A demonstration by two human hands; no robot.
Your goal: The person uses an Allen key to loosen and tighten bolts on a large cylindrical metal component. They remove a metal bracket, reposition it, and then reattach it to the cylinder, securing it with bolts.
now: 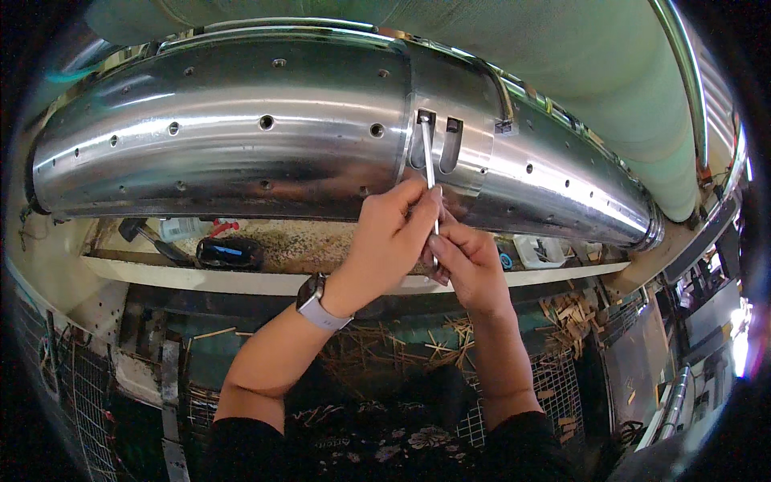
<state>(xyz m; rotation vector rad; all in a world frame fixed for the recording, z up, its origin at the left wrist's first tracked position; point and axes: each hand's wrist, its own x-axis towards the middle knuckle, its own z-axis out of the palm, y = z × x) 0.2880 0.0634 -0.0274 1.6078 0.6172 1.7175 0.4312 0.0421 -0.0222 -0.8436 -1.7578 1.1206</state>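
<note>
A large polished metal cylinder (pixel 321 120) dotted with threaded holes lies across the view in front of me. Two narrow slots are cut into its collar, right of the middle. A slim metal wrench (pixel 429 157) reaches down from the left slot toward me, with its head at the slot's upper end. My left hand (pixel 385 229), a watch on its wrist, is closed around the wrench's shaft. Lower down, the fingers of my right hand (pixel 474 261) pinch its near end. The right slot (pixel 451 149) shows a dark recess at its top.
Below the cylinder, a ledge (pixel 201 277) bears a hammer (pixel 152 241), a dark pouch-like item (pixel 230 253), a clear bottle (pixel 183 228) and a white tray (pixel 540 251). Thin wooden sticks (pixel 385 345) litter the area beneath. A big pale green roller (pixel 594 88) stands behind.
</note>
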